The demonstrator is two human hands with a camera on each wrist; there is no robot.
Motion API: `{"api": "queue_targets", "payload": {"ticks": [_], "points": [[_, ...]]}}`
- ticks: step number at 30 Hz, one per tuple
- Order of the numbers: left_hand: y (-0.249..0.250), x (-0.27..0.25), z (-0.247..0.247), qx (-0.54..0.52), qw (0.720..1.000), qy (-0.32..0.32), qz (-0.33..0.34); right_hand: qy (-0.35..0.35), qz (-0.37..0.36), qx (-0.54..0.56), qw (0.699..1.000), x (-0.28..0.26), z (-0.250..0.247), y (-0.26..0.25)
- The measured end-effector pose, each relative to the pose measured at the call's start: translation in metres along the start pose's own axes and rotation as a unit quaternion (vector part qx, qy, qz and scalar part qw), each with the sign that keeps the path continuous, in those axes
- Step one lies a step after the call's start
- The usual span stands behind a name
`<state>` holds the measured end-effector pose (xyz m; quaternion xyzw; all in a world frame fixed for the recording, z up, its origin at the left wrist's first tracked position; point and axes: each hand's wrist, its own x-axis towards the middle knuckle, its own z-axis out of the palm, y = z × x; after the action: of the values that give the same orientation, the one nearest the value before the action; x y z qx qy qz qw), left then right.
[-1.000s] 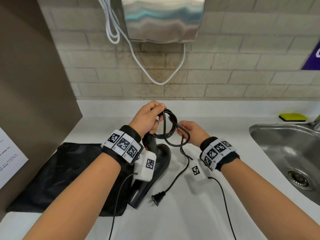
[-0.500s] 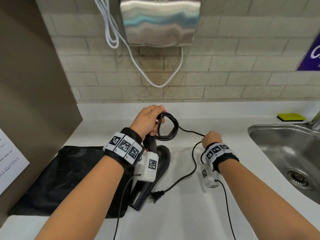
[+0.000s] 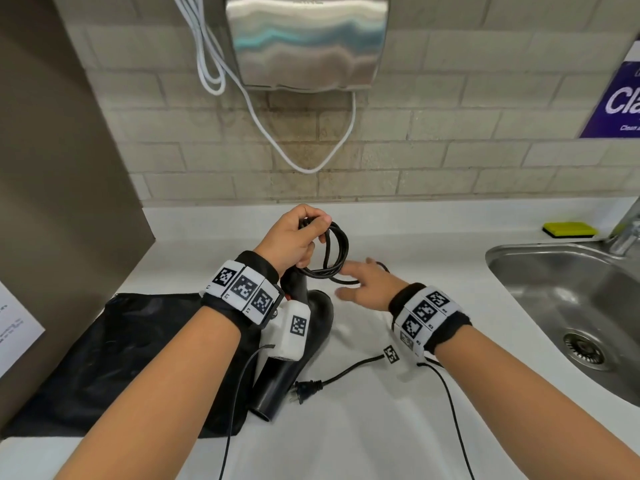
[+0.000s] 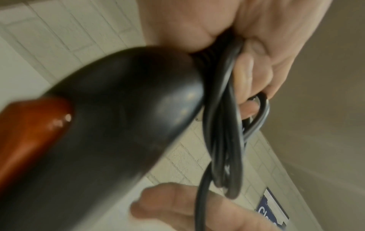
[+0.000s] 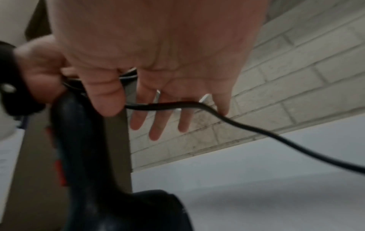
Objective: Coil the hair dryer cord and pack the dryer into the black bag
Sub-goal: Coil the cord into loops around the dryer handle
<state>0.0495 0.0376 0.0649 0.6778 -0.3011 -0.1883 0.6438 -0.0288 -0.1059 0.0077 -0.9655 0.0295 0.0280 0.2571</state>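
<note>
My left hand grips a coil of black cord above the white counter; the loops hang from its curled fingers. The black hair dryer hangs below that hand, with its nozzle over the edge of the black bag, which lies flat at the left. My right hand is just right of the coil with its fingers spread. The loose cord runs across those straight fingers. The plug lies on the counter beside the nozzle.
A steel sink fills the right side, with a faucet and a yellow sponge behind it. A steel hand dryer with a white cable hangs on the tiled wall. A brown partition closes the left.
My right hand went out to the right pulling the cord, then came back beside the coil and opened its fingers. The left hand kept hold of the coil.
</note>
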Motion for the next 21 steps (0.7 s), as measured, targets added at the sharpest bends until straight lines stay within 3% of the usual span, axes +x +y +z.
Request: {"api": "queue_targets", "payload": {"ticks": [3,7,12,16,21], "points": [[0.000,-0.001,-0.002,0.000,1.000,0.000,0.002,-0.009,-0.003,0.128,0.992,-0.001,-0.001,-0.005],[0.002,-0.003,-0.006,0.012,1.000,-0.025,-0.013,0.150,0.071,0.046,0.985,0.008,-0.022,0.003],[0.005,-0.003,0.002,0.075,0.994,-0.080,-0.018,0.265,0.050,0.054,0.962,0.020,-0.053,-0.013],[0.007,-0.001,0.004,0.115,0.989,-0.087,-0.021,0.340,-0.015,0.121,0.933,0.013,-0.060,-0.030],[0.008,0.004,0.004,0.107,0.990,-0.085,-0.017,0.379,-0.114,0.165,0.903,0.000,-0.050,-0.045]]}}
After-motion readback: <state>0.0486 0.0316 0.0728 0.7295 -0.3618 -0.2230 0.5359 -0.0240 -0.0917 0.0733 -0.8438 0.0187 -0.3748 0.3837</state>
